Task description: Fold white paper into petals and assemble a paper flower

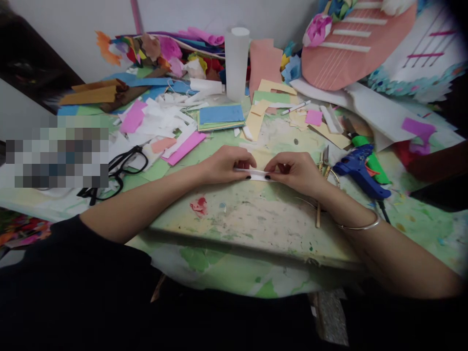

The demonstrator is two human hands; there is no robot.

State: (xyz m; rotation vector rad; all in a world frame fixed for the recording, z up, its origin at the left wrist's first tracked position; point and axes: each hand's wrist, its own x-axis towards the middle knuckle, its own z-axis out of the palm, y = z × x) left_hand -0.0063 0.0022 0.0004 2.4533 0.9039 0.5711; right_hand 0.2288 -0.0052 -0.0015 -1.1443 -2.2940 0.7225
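A narrow white paper strip (258,175) is stretched between my hands, just above the paint-stained board. My left hand (228,165) pinches its left end, with the thumb in front and the fingers curled behind. At the other end, my right hand (297,170) grips the strip the same way. Both thumbs have dark nails. Close to my right hand lie scissors (319,207), partly hidden under the wrist, and a blue glue gun (360,170).
Black glasses (127,163) lie left of my forearm. Behind my hands are a stack of coloured paper (221,117), white scraps (161,114) and an upright white roll (237,66). A pink guitar-shaped cutout (354,53) stands at the back right. The board's front edge (256,246) faces me.
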